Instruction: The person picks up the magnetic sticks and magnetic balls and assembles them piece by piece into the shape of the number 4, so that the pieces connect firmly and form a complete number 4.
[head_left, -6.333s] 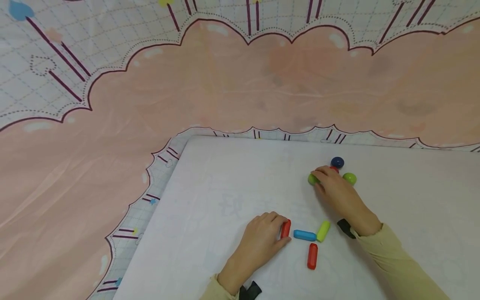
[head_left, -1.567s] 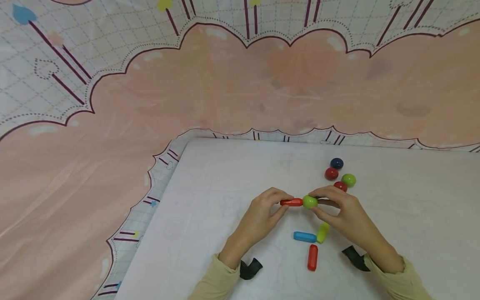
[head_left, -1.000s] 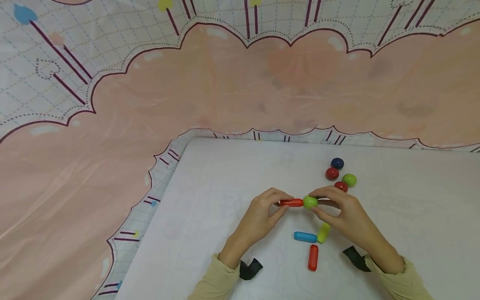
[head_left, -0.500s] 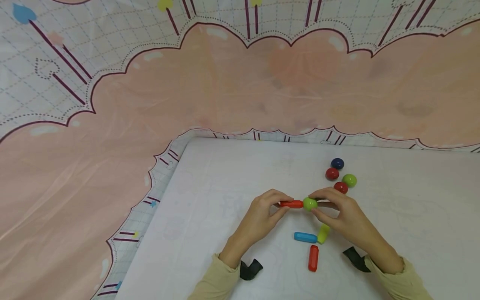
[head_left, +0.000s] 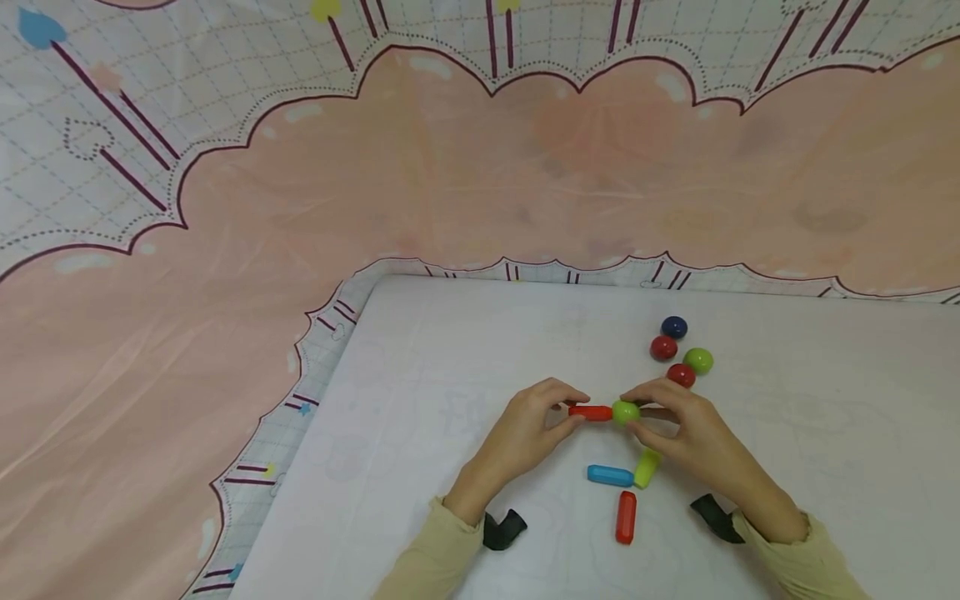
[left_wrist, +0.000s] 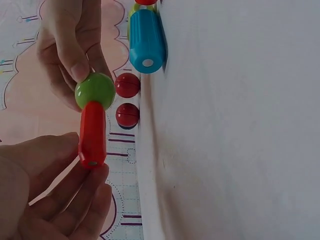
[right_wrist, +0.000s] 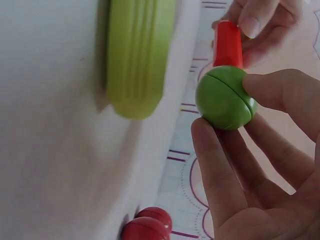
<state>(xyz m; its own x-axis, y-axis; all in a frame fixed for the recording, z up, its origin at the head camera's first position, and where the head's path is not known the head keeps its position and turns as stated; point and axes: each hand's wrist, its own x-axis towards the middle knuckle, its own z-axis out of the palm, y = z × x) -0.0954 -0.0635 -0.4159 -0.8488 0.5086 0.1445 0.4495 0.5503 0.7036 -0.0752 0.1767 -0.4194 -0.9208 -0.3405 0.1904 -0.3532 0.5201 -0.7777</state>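
In the head view the left hand (head_left: 525,429) pinches a red stick (head_left: 591,412) between thumb and fingertips. The right hand (head_left: 697,429) holds a green ball (head_left: 626,412) by its sides. Stick and ball touch end to end, raised above the white surface. The left wrist view shows the red stick (left_wrist: 93,132) meeting the green ball (left_wrist: 95,91), its free end facing the camera. Seen from the right wrist, thumb and fingers grip the green ball (right_wrist: 226,97), with the red stick (right_wrist: 228,45) behind it.
On the white tabletop (head_left: 420,375) lie a blue stick (head_left: 610,475), a yellow-green stick (head_left: 647,468) and another red stick (head_left: 626,517). Beyond the right hand are a dark blue ball (head_left: 674,327), two red balls (head_left: 663,347) and a green ball (head_left: 698,361). Patterned cloth lies behind.
Earlier, the left hand was at the red stick on the table and the right hand at the green ball farther back. Both pieces were then brought together; lately they shifted slightly right.
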